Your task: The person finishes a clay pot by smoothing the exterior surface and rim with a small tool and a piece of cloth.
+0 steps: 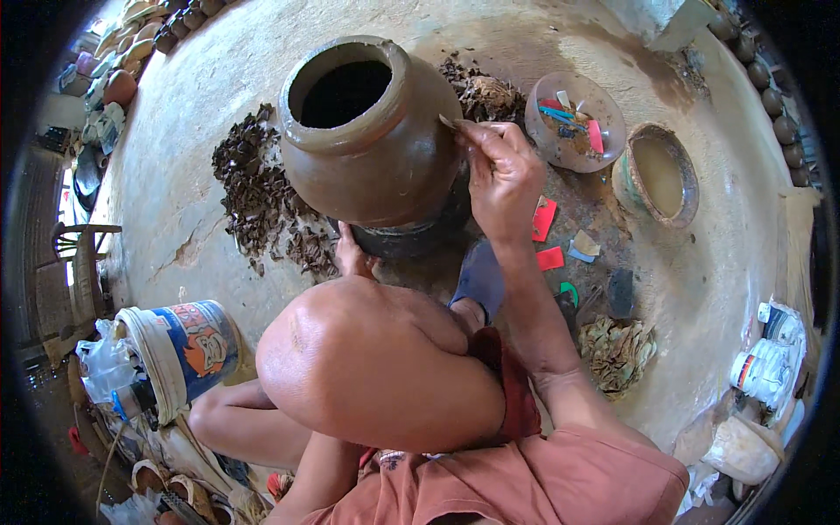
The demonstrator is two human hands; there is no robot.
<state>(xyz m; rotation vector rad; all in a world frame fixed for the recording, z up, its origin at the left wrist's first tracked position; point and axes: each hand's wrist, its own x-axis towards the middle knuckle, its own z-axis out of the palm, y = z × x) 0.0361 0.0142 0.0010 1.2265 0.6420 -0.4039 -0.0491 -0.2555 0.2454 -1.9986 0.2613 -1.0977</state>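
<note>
A large brown clay pot (367,175) with a thick rim and a dark opening stands upright on a dark round base (402,241). My right hand (503,179) is closed in a pinch on a small thin scraper (450,123), whose edge meets the pot's right shoulder. Down at the base's near left, my left hand (353,257) grips its edge, the thumb pointing up; my raised knee hides the wrist and part of the fingers. The pot's wall looks damp and smooth.
Dark clay shavings (249,179) lie left of the pot. To the right are a clear bowl of tools (573,122), a basin of murky water (661,175), red pieces (549,258) and a crumpled leafy bundle (616,354). A bucket (188,354) stands at left.
</note>
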